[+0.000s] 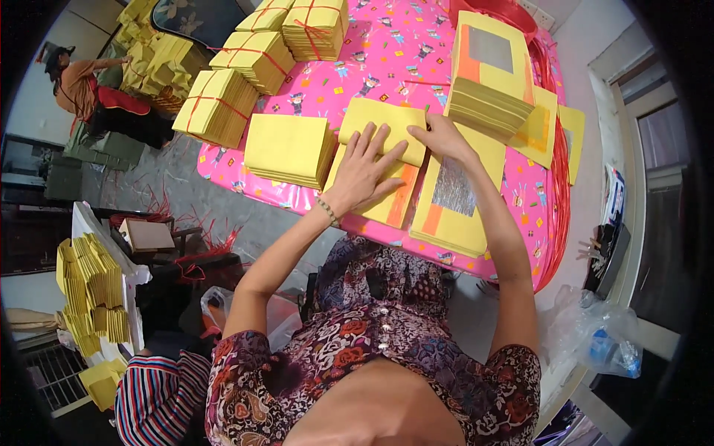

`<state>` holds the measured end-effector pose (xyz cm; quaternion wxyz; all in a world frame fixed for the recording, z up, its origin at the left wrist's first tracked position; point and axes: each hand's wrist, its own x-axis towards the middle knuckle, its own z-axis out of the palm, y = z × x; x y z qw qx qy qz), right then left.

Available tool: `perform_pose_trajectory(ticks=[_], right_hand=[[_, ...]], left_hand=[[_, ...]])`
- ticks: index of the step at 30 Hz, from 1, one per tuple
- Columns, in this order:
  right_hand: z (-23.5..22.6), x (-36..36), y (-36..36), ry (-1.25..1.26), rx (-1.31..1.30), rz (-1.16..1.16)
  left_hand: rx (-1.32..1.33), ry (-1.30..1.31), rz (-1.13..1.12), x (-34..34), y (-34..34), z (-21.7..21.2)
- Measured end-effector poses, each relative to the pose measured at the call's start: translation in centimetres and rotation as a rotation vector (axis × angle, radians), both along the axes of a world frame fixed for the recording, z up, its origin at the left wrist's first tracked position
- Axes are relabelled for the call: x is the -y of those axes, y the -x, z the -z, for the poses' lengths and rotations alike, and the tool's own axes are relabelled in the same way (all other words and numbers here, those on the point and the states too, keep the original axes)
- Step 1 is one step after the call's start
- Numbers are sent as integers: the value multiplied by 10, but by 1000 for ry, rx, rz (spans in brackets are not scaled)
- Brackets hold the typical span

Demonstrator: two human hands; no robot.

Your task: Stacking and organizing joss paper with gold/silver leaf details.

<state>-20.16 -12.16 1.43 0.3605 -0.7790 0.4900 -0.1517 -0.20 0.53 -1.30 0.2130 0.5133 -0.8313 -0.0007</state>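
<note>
A yellow joss paper sheet (381, 117) lies partly folded over at the near edge of the table, with an orange strip showing below the fold. My left hand (366, 172) presses flat on it, fingers spread; a beaded bracelet circles that wrist. At the fold's right end, my right hand (446, 141) pinches the paper's edge between thumb and fingers. Under my right forearm lies a flat stack of joss paper (454, 195) with a silver foil square and orange edges. To the left of my left hand sits a folded yellow stack (288, 149).
Yellow bundles tied with red string (217, 108) line the table's left side. A tall joss paper stack (487, 104) stands at right, beside hanging red strands (554, 245). The pink patterned tablecloth (387, 44) covers the table. Another person (97, 93) handles yellow bundles at far left.
</note>
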Motion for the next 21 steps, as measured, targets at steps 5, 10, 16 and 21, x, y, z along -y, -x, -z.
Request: perform_pose_trajectory(ticks=[5, 10, 16, 21], right_hand=[[-4, -2, -6, 142, -118, 13], [5, 6, -13, 670, -42, 78], [-6, 15, -58, 199, -216, -19], [-2, 7, -80, 156, -304, 1]], left_hand=[[38, -90, 1, 8, -4, 1], [28, -91, 30, 12, -3, -3], [21, -106, 31, 13, -1, -1], [49, -143, 29, 13, -1, -2]])
